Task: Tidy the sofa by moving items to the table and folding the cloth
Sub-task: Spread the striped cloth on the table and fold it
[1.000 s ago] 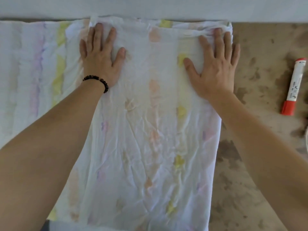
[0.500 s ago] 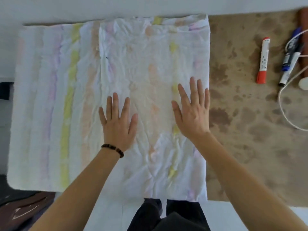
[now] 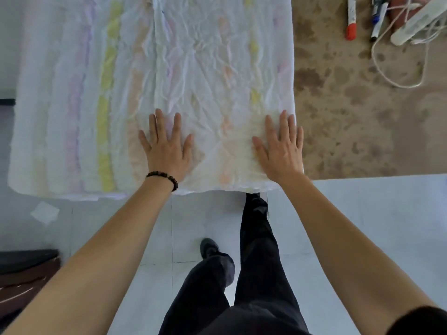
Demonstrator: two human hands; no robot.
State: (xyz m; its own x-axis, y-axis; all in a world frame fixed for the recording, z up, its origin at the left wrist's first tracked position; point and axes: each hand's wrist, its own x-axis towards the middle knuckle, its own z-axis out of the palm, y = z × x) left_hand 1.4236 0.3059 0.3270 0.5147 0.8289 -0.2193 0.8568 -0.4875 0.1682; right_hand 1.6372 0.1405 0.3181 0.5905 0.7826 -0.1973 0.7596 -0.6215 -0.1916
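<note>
A white cloth [image 3: 121, 81] with faint pastel stripes lies spread over the left part of the brown mottled table [image 3: 350, 122]. Its right half is folded over, giving a doubled, crinkled layer. My left hand [image 3: 167, 148], with a dark bead bracelet at the wrist, lies flat on that layer near the table's near edge, fingers apart. My right hand [image 3: 281, 146] presses flat at the cloth's right edge, also near the front. Neither hand holds anything.
On the table's far right lie a red-capped marker [image 3: 351, 18], a blue marker [image 3: 377, 19], and a white power strip [image 3: 418, 22] with a looping white cable [image 3: 399, 78]. Below is pale tiled floor, my dark-trousered legs, and a dark sofa edge [image 3: 24, 272] at left.
Both hands have slid flat across the cloth from its far edge towards the near edge of the table. The view has pulled back, showing floor and legs.
</note>
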